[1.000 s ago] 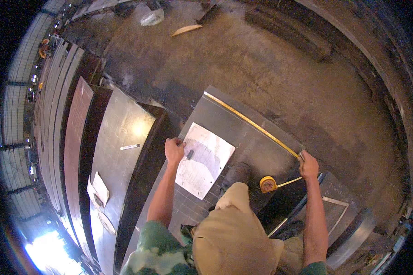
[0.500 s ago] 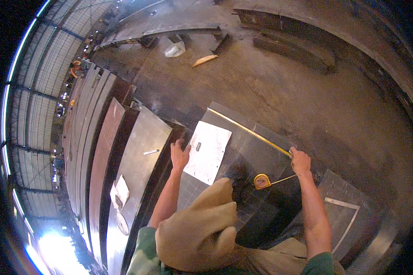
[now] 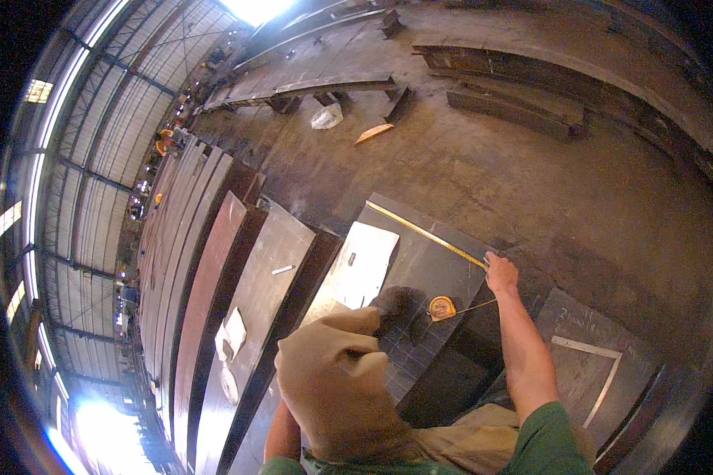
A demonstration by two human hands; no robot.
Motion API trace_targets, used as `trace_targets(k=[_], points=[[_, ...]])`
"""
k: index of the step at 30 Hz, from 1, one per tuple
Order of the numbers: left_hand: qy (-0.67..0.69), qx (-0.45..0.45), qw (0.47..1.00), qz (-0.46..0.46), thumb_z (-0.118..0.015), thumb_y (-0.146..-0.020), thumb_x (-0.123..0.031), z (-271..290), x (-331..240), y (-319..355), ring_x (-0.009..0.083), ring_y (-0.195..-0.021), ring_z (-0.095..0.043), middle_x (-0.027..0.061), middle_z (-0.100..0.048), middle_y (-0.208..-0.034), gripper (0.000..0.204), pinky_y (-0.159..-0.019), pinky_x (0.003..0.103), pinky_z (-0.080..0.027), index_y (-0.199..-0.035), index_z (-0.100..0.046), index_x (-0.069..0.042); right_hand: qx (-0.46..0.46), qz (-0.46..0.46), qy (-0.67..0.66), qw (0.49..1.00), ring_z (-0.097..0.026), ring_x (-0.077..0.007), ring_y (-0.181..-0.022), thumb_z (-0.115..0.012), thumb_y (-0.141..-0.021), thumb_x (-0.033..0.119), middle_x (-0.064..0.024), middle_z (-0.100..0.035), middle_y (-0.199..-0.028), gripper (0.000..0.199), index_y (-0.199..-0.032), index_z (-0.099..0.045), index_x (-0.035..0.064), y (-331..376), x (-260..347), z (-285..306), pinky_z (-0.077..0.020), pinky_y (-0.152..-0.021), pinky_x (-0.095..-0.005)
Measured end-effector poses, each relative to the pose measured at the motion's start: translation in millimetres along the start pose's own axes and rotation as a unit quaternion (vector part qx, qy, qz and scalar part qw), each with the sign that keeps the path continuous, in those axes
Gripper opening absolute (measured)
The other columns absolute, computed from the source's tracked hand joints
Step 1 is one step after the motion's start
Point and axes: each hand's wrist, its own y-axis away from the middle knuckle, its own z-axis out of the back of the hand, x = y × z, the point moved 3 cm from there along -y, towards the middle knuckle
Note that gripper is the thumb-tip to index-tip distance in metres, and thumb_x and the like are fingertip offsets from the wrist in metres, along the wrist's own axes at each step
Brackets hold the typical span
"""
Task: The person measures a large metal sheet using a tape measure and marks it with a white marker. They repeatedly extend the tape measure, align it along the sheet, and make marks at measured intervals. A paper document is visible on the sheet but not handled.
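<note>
My right hand (image 3: pixel 501 273) is closed on the yellow blade of a tape measure, at the right edge of a dark steel plate (image 3: pixel 440 257). The blade (image 3: pixel 426 233) lies stretched along the plate's far edge. Past my hand it loops back to the tape measure's orange case (image 3: pixel 441 309), which rests nearer to me. A white sheet (image 3: pixel 366 257) with a small dark item on it covers the plate's left part. Of my left arm only the forearm (image 3: pixel 284 431) shows; my trouser leg (image 3: pixel 333 356) hides the left hand. Thin grid lines mark the plate's near part.
Long steel beams (image 3: pixel 238 261) lie side by side at the left, with a white marker (image 3: pixel 283 270) and a crumpled white piece (image 3: pixel 230 336) on one. At the right a steel plate carries an L-shaped square (image 3: pixel 610 372). More beams (image 3: pixel 507 67) lie across the far floor.
My left hand has drawn back from beside the white sheet and gone out of sight behind my leg. My right hand still grips the tape blade. The whole view has shifted slightly.
</note>
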Motion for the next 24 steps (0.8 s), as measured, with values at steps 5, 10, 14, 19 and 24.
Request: trace_targets(k=[5,10,14,19,24], points=[[-0.053,-0.023,0.993,-0.102,-0.068,-0.088,-0.032,38.9,-37.4,-47.5,0.0216,-0.085,-0.067,0.013,-0.071,-0.1,0.04,-0.078,0.037,-0.053,-0.114,-0.068,-0.001,-0.005,0.001,-0.018,1.0,-0.066,-0.043,-0.082,-0.07,-0.085,0.023,-0.0181,-0.068,-0.084,0.024,-0.107,-0.061,0.0157,2.6,6.9,5.5,-0.0517,-0.069,-0.0547],[0.086,0.045,0.989,-0.107,-0.068,-0.09,-0.027,75.2,-114.8,-156.1,0.021,-0.087,-0.069,0.0153,-0.073,-0.098,0.032,-0.076,0.036,-0.053,-0.109,-0.07,-0.002,-0.014,-0.002,0.0,1.0,-0.064,-0.0439,-0.082,-0.069,-0.085,0.023,-0.0189,-0.067,-0.083,0.02,-0.099,-0.06,0.0112,3.4,14.7,6.5,-0.0493,-0.067,-0.0545],[0.027,-0.032,0.963,-0.267,-0.069,-0.087,-0.022,82.1,-197.7,-279.1,0.0236,-0.086,-0.07,0.0158,-0.073,-0.093,0.028,-0.078,0.035,-0.053,-0.104,-0.07,0.001,-0.013,-0.009,0.019,1.0,-0.063,-0.0441,-0.084,-0.07,-0.084,0.023,-0.0179,-0.067,-0.085,0.021,-0.095,-0.059,0.0089,6.0,2.3,4.3,-0.0487,-0.069,-0.0538],[0.085,-0.023,0.939,-0.332,-0.071,-0.086,-0.016,76.0,-298.1,-388.3,0.026,-0.094,-0.071,0.0158,-0.073,-0.098,0.025,-0.082,0.035,-0.053,-0.105,-0.07,0.0,0.01,-0.071,0.014,0.997,-0.063,-0.0436,-0.085,-0.069,-0.084,0.022,-0.0183,-0.067,-0.084,0.019,-0.096,-0.061,0.0088,16.9,32.2,-3.8,-0.0483,-0.07,-0.0511],[0.122,0.007,0.89,-0.439,-0.074,-0.083,-0.013,44.9,-332.8,-461.3,0.026,-0.097,-0.07,0.0137,-0.073,-0.102,0.03,-0.083,0.035,-0.054,-0.111,-0.069,-0.003,0.001,-0.124,0.021,0.992,-0.063,-0.0436,-0.087,-0.067,-0.086,0.021,-0.019,-0.068,-0.089,0.019,-0.096,-0.062,0.0066,17.5,52.4,-1.9,-0.0492,-0.073,-0.0493]])
